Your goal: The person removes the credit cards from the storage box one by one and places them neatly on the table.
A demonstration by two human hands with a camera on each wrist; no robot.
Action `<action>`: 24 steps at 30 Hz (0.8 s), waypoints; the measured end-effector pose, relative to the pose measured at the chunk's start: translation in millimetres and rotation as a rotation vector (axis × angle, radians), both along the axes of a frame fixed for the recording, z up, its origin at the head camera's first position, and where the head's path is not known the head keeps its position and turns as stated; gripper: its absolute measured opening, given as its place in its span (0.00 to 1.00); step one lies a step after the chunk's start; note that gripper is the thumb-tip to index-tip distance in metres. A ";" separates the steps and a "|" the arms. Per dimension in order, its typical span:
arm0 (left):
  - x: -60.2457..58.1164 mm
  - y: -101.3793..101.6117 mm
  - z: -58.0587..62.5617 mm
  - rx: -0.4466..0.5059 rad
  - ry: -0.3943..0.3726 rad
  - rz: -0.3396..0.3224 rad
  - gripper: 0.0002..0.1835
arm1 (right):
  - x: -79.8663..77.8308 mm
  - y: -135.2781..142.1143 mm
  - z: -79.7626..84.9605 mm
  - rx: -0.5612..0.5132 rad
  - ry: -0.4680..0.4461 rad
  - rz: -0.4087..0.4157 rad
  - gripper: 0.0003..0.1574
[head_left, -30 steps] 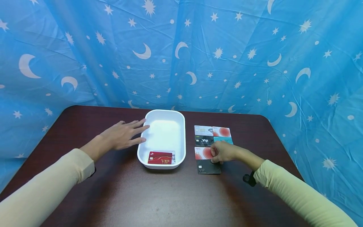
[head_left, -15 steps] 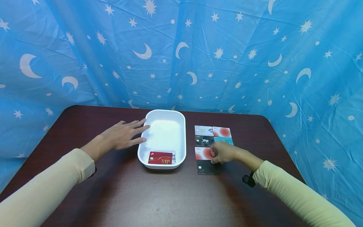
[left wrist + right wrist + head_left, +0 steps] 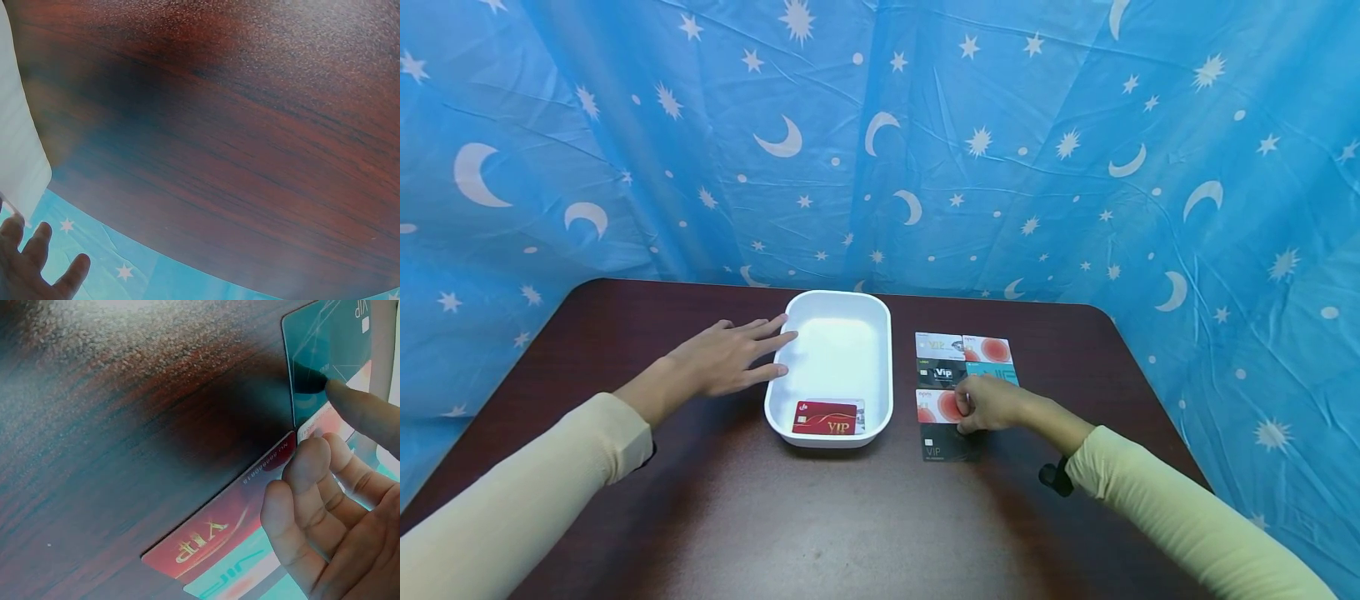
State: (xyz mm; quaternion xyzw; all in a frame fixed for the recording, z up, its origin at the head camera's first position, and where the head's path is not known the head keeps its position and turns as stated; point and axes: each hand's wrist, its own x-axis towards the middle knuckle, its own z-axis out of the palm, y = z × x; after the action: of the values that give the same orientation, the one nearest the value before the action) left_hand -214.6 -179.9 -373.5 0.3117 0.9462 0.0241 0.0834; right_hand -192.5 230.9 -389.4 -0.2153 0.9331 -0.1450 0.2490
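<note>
My left hand lies flat on the table, its straight fingers touching the left wall of a white tray. In the left wrist view, the fingertips and the tray's edge show. A red VIP card lies in the tray's near end. My right hand is curled over a grid of cards right of the tray. In the right wrist view its fingertips hook the end of a flat red VIP card. The thumb presses a dark card's corner.
The grid holds a white VIP card, a white-and-red card, a black VIP card, a teal card, a red-circled card and the dark card. Blue star-printed cloth hangs behind the dark wooden table.
My right hand has crept slightly left and lower over the cards, now covering more of the dark card. The left hand and tray have not moved.
</note>
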 end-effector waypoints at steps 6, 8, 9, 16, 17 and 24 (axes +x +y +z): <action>-0.3 0.0 -0.3 -0.010 0.003 0.005 0.36 | -9.4 -2.8 15.7 -0.158 -0.074 -0.033 0.09; -0.4 -0.1 -0.5 -0.010 0.002 0.007 0.36 | -14.3 -7.3 25.4 -0.233 -0.072 -0.052 0.09; -0.5 -0.1 -0.7 -0.011 0.000 0.007 0.36 | -16.7 -10.4 31.2 -0.268 -0.069 -0.070 0.11; -1.0 0.3 -1.5 -0.008 -0.010 0.007 0.36 | -27.2 -41.9 69.0 -0.436 -0.119 -0.216 0.26; -1.1 0.3 -1.5 -0.008 -0.010 0.007 0.36 | -28.6 -46.9 72.0 -0.457 -0.145 -0.228 0.26; -1.2 0.6 -0.6 -0.016 -0.007 0.010 0.36 | -31.0 -86.8 75.6 -0.519 -0.333 -0.297 0.30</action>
State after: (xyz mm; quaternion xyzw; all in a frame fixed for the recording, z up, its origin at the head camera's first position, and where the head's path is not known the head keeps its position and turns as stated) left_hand -215.8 -179.3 -374.1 0.3062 0.9476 0.0180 0.0891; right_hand -223.4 144.2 -313.8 -0.1066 0.8327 -0.4454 0.3112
